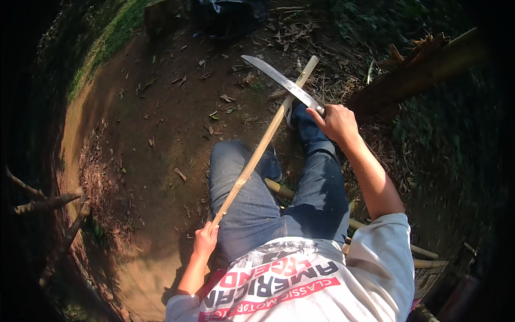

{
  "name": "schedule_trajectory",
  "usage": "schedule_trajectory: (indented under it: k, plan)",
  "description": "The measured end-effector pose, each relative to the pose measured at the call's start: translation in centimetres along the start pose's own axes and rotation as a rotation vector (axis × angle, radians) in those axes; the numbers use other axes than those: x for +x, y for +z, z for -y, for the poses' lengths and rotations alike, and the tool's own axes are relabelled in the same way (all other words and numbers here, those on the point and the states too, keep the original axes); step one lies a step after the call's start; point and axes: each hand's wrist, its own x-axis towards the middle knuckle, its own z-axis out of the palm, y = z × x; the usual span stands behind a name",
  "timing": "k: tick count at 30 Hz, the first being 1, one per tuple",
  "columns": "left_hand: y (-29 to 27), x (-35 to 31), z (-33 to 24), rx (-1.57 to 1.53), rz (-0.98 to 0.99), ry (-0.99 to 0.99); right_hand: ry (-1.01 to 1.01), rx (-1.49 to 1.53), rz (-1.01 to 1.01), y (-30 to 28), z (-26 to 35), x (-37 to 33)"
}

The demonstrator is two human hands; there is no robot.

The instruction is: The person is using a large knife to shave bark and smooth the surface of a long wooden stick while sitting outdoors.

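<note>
One pale, slender pole (250, 168), slanting across our jeans (228, 161); its near end sits in our left hand (205, 240), fingers wrapped round it. We judge it light and stiff, dry enough not to slip, and best held at that near end, well clear of any edge. One machete (279, 79), its handle clamped in our right hand (339, 124); we judge it heavier toward the blade and safe to hold only by the handle. Its blade crosses above the pole's far part; whether they touch, we cannot tell. Beyond: bare soil (145, 177), scattered dry leaves (227, 98), and what looks like one black plastic bag (230, 19).
</note>
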Motion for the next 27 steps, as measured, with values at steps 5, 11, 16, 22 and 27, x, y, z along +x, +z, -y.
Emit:
schedule_trajectory:
  k: [5,11,16,22,27]
  plan:
    - [0.0,-0.4,-0.3,-0.035,-0.002,-0.016,-0.252,-0.041,0.211,0.2,3.3,-2.3]
    - [-0.1,0.4,-1.0,-0.014,-0.026,0.048,0.137,-0.02,-0.061,-0.7,-4.7,2.0]
    - [-0.5,0.6,-0.7,-0.022,0.007,0.022,0.046,-0.014,-0.147,-0.7,-2.8,-0.2]
    - [0.3,0.0,0.6,-0.057,0.015,0.022,-0.237,-0.054,0.143,0.2,2.2,-3.4]
    - [0.2,-0.1,-0.1,-0.103,-0.027,0.031,0.063,-0.008,-0.116,-0.1,-4.5,-0.1]
